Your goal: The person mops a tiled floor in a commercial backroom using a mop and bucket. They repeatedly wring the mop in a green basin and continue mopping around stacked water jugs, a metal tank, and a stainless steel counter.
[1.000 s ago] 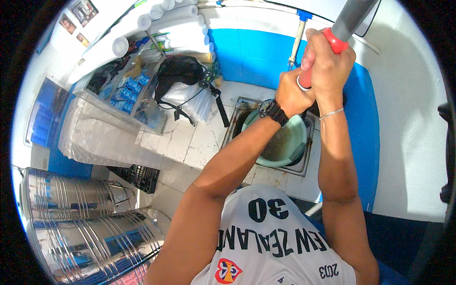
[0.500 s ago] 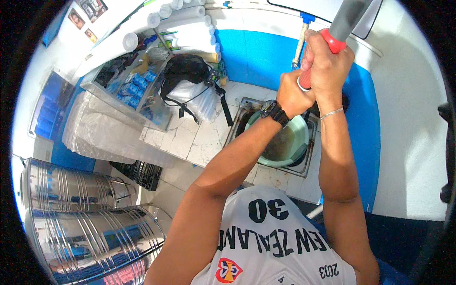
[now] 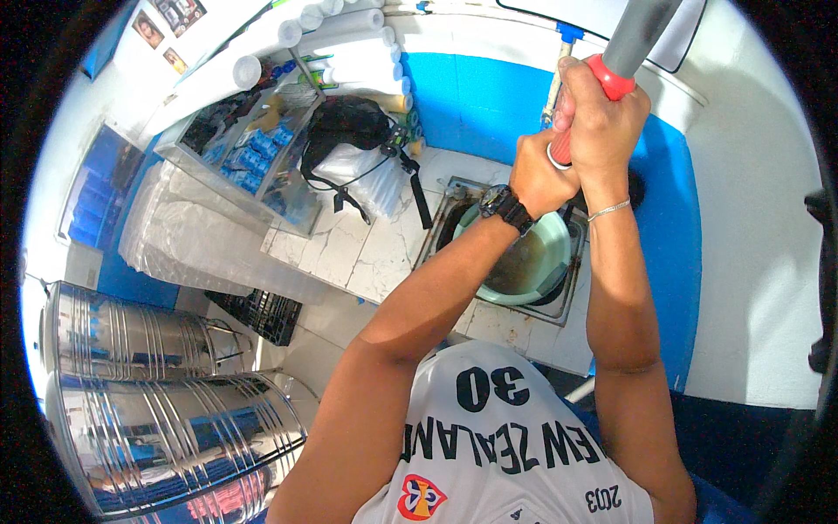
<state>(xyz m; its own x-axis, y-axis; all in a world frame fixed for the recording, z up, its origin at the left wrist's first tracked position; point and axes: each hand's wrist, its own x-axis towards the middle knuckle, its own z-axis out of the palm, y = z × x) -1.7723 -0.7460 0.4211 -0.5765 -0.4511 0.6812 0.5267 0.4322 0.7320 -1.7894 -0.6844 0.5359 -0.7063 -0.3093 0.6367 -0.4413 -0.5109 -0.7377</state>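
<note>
My right hand (image 3: 602,135) is closed around the red ribbed grip (image 3: 563,146) of a long tool. Its thick grey shaft (image 3: 642,39) rises past a red collar to the upper right, where the frame cuts off its far end. Just below and against the right hand, my left hand (image 3: 543,175) is closed at the grip's white-ringed lower end; its fingers are partly hidden. A black watch (image 3: 504,208) is on the left wrist, and a thin bracelet (image 3: 609,210) on the right. Below the hands, a pale green basin (image 3: 554,262) holding murky brownish water sits in a metal-framed sink (image 3: 567,306).
A white tiled counter (image 3: 375,262) runs left from the sink. On it are a black strapped bag (image 3: 349,122), clear plastic and a glass case (image 3: 218,175) with blue packs. White filter cylinders (image 3: 362,44) lie behind. Shiny metal tanks (image 3: 175,437) stand at lower left.
The view has swung slightly, so the counter and tanks sit a little differently in it. Both hands keep their hold on the tool without visible change.
</note>
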